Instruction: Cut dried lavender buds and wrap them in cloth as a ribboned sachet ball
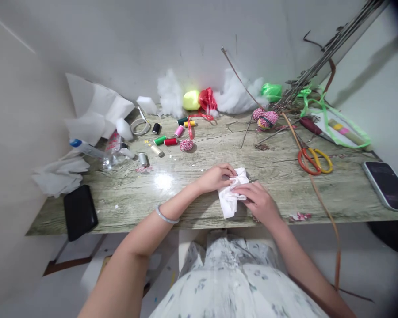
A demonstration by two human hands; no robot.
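Observation:
A small crumpled piece of white fabric (230, 198) lies near the front edge of the wood-grain table (318, 194). My left hand (216, 177) pinches its upper left part with curled fingers. My right hand (258, 201) grips its right side, fingers closed on the cloth. A pale bangle (166, 216) sits on my left wrist.
Several thread spools (167, 141) and a red-white twine ball (186, 145) lie at the back left. Orange-yellow scissors (313, 160) rest to the right, a phone (386, 185) at the far right. A black case (80, 212) and white cloths (61, 174) lie left. Stuffing (237, 97) and sticks (318, 66) sit against the wall.

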